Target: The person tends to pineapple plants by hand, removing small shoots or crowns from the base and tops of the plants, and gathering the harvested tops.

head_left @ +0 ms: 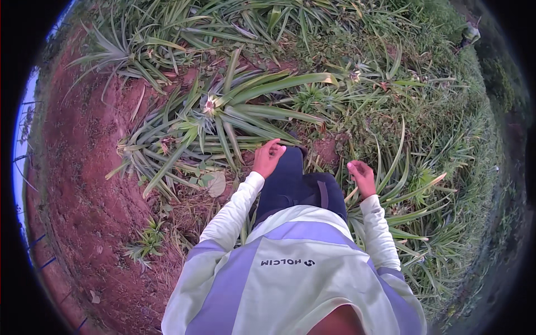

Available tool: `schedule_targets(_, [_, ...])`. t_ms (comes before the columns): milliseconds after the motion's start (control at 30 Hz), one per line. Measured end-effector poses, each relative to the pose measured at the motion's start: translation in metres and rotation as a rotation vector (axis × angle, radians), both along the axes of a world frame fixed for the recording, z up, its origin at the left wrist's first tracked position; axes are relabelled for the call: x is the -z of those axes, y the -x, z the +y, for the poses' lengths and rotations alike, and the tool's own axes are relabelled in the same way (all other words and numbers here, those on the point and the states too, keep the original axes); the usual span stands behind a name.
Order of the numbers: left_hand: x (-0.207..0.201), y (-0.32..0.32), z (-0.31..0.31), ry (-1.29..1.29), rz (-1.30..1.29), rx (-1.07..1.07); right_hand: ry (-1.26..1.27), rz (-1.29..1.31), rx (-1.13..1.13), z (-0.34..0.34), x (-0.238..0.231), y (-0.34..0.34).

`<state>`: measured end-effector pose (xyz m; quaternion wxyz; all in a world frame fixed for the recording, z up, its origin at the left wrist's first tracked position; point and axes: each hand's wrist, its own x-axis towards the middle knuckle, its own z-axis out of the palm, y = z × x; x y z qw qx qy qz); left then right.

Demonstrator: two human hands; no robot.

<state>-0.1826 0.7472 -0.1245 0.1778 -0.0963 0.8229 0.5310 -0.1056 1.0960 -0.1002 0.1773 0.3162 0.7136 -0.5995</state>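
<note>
Head view looks down on your two hands, both reaching out in front of you. Your left hand [267,158] has its fingers loosely bent, with a gap at the thumb and nothing seen in it; it is over your dark trousers [282,173], just beside the lower leaves of the large spiky plant [230,114]. Your right hand [364,178] is half curled, well apart from the left and nearest the long leaves of the right-hand plant [399,198]; its palm is hidden, so whether the fingertips meet or pinch anything, you cannot tell.

Ahead and to the left, the large plant stands rooted, its leaves fanned around a pinkish centre [209,105]. As far as can be judged, neither hand is working on it at this moment; no picked piece or tool shows, and whether anything has been cut from that centre is unclear. Farther out, a dry leaf [216,184] lies below it, a small plant [146,241] grows at lower left, and red soil [84,190] stretches beyond.
</note>
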Motion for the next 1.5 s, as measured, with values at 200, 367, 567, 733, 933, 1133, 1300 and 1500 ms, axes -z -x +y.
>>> schedule_targets(200, [0.067, 0.027, -0.051, 0.098, 0.003, -0.359, -0.046, 0.062, -0.153, 0.011, 0.042, 0.093])
schedule_targets(367, [0.136, 0.042, -0.164, 0.507, -0.037, -0.715, -0.044, 0.031, -0.126, 0.025, 0.058, 0.133])
schedule_targets(567, [0.192, 0.076, -0.257, 0.805, -0.084, -0.935, -0.074, -0.006, -0.183, 0.067, 0.113, 0.151])
schedule_targets(733, [0.225, 0.094, -0.294, 0.819, -0.084, -0.947, 0.013, -0.108, -0.168, 0.078, 0.158, 0.168])
schedule_targets(933, [0.270, 0.113, -0.291, 0.809, -0.158, -0.939, -0.034, -0.168, -0.288, 0.086, 0.213, 0.184])
schedule_targets(1133, [0.269, 0.110, -0.323, 0.527, -0.243, -1.036, 0.010, -0.191, -0.387, 0.069, 0.231, 0.188])
schedule_targets(1300, [0.243, 0.108, -0.302, -0.077, -0.302, -1.074, 0.018, -0.248, -0.370, 0.065, 0.233, 0.186])
schedule_targets(1500, [0.248, 0.129, -0.318, 0.041, -0.387, -1.004, 0.080, -0.303, -0.389, 0.056, 0.247, 0.176])
